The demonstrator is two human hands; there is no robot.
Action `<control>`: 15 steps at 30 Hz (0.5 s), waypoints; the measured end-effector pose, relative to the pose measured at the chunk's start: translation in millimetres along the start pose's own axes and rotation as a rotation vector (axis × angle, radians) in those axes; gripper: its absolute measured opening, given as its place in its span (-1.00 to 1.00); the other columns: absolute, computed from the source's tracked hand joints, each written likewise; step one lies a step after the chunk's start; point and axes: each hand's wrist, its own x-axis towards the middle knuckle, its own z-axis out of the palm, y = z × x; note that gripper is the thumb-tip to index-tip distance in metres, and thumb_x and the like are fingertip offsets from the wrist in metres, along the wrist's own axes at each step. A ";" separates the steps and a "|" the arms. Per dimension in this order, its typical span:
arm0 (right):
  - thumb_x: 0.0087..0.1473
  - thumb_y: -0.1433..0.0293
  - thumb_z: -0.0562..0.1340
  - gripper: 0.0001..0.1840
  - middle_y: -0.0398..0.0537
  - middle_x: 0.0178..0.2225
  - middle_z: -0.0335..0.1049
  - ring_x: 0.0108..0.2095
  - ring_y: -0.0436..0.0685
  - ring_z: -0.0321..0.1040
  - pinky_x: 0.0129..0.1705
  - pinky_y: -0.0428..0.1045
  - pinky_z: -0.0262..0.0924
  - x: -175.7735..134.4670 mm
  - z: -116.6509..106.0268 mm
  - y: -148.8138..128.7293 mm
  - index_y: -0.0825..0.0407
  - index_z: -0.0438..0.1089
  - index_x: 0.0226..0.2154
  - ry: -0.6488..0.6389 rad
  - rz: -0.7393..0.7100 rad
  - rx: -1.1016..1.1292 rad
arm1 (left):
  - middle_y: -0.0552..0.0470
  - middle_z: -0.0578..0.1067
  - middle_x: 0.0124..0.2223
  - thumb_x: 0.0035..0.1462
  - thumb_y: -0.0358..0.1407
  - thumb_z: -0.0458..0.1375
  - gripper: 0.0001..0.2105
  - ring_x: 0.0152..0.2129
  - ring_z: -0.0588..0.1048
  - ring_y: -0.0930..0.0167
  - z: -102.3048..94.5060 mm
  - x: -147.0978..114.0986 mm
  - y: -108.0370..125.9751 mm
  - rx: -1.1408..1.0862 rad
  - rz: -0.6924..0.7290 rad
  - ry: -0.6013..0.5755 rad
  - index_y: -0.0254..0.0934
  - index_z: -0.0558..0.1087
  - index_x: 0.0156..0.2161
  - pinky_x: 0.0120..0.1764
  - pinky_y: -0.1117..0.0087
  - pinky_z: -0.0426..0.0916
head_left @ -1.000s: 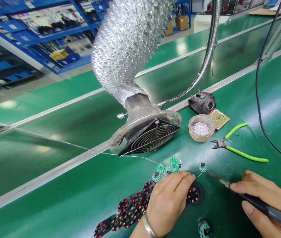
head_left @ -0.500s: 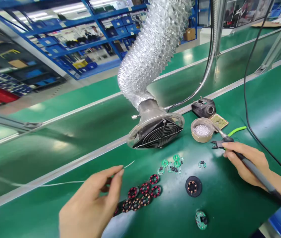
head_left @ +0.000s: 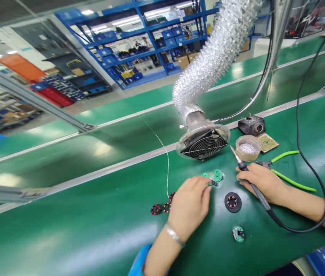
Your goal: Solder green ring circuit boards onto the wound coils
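Observation:
My left hand (head_left: 189, 209) is closed in a pinch, palm down, its fingertips at a cluster of small round green circuit boards (head_left: 217, 176). A thin silvery solder wire (head_left: 167, 165) runs down to the hand, which hides its lower end. My right hand (head_left: 265, 184) grips a soldering iron (head_left: 261, 195), its metal tip pointing up and left beside the solder tub. Under the right fingers, the edge of another circuit board (head_left: 238, 178) shows. Several red-and-black wound ring cores (head_left: 156, 209) lie partly behind my left hand.
A fume extractor hood (head_left: 204, 143) hangs over the bench. Behind my right hand are a tub of metal shavings (head_left: 247, 148), an iron stand (head_left: 252, 125), a sponge tray (head_left: 268, 142) and green-handled cutters (head_left: 293, 180). Nearer lie a black disc (head_left: 232, 202) and a circuit board (head_left: 238, 234).
My left hand has moved right, from beside the ring cores to the circuit boards. My right hand has come left and nearer, away from the cutters. The view has shifted left.

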 end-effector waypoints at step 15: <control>0.09 0.57 0.14 -0.73 -0.01 -0.33 0.48 -0.41 0.08 0.35 -0.36 0.00 0.34 -1.3 -4.1 -4.2 0.05 0.31 -0.13 0.140 -0.031 0.040 | 0.01 0.59 -0.30 0.09 -0.54 0.10 -0.79 -0.32 0.55 0.33 23.3 23.1 10.9 0.050 -0.144 -0.174 -0.26 0.51 -0.24 -0.22 0.33 0.47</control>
